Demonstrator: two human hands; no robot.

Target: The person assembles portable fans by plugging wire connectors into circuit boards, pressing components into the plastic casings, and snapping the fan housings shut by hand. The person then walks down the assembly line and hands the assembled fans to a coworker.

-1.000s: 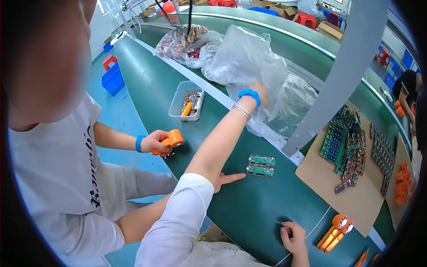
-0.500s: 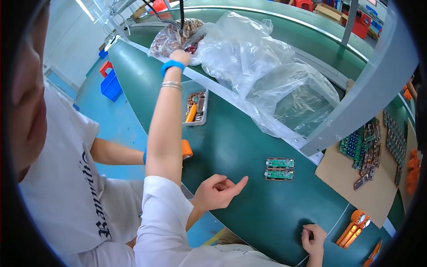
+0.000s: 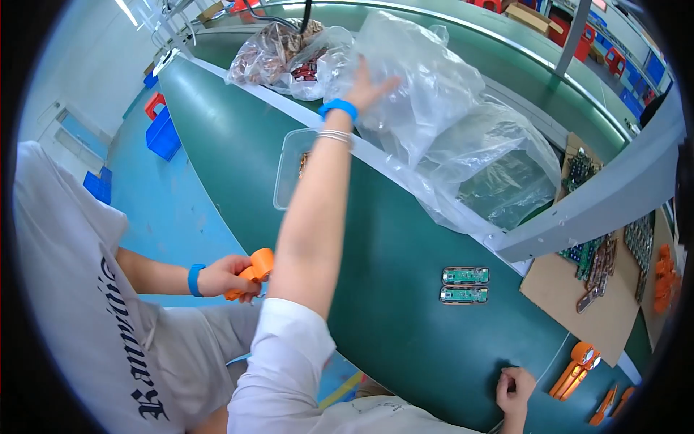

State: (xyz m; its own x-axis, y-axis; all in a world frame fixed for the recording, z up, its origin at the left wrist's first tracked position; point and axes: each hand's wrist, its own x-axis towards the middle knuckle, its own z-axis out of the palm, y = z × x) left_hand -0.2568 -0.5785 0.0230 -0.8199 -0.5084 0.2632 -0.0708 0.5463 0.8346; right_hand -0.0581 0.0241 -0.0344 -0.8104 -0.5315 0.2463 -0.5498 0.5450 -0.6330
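My left hand (image 3: 370, 90), wearing a blue wristband, is stretched out with fingers spread in front of a large clear plastic bag (image 3: 416, 87). Nothing shows in it; whether it touches the bag I cannot tell. Left of it lies a bag of brown and red parts (image 3: 278, 58). Beneath my left forearm, a clear plastic box (image 3: 283, 177) is partly covered. My right hand (image 3: 515, 390) rests on the bench with its fingers curled and nothing visible in them. Ahead of it lie two long brown casings with green circuit boards (image 3: 465, 285), side by side.
Orange handheld devices (image 3: 575, 370) and smaller orange pieces (image 3: 606, 405) lie to the right. Behind them, cardboard (image 3: 571, 296) bears several circuit boards. A grey metal post (image 3: 600, 206) slants across the right. At left, a co-worker's hand (image 3: 228, 276) holds an orange object.
My left hand has left the bag of parts and moved right, its fingers now spread. The co-worker's free hand has withdrawn from the bench. My right hand has stayed in place.
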